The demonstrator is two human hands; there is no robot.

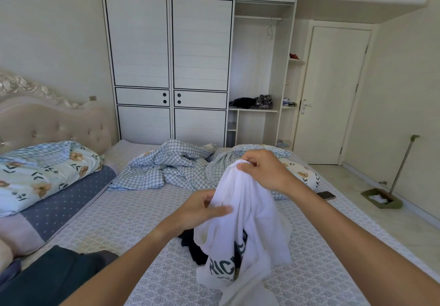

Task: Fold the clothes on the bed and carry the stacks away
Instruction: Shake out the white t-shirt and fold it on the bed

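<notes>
— What's around you?
— I see pillows (42,169) left, a patterned bed (123,220), a wardrobe (171,67) behind.
— The grip?
— My left hand (197,210) pinches the white shirt (245,229) mid-cloth; my right hand (264,169) clutches its top. It hangs over dark clothes (192,246).

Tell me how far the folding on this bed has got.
Early stage. Done: no folded stack shows on the bed. In hand: the white T-shirt is lifted, unfolded, the right hand pinching its top and the left hand gripping it lower down. Left: the dark garment under it, dark clothes at the near left corner, then carrying stacks away.
</notes>
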